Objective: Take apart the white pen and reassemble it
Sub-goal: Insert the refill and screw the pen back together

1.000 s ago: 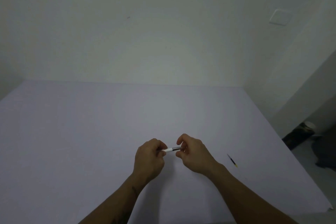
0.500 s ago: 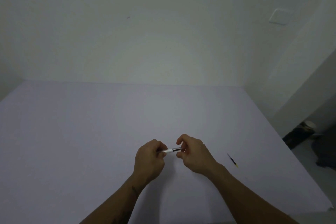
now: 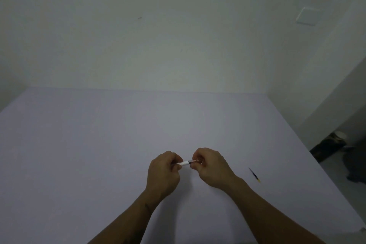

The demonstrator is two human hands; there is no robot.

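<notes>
The white pen (image 3: 185, 163) is held level between both hands, a little above the pale table (image 3: 99, 154). My left hand (image 3: 163, 172) is closed round its left end. My right hand (image 3: 212, 166) pinches the darker right end with the fingertips. Only a short white stretch of the barrel shows between the hands; both ends are hidden by fingers. A thin dark refill with a yellow tip (image 3: 254, 174) lies on the table to the right of my right hand.
The table runs to a white wall at the back and ends at an edge on the right. Beyond that edge, dark objects (image 3: 328, 144) lie on the floor. A white wall plate (image 3: 307, 16) sits high on the right wall.
Barely anything has moved. Both hands keep the same grip on the pen at the same spot, and the refill lies where it was.
</notes>
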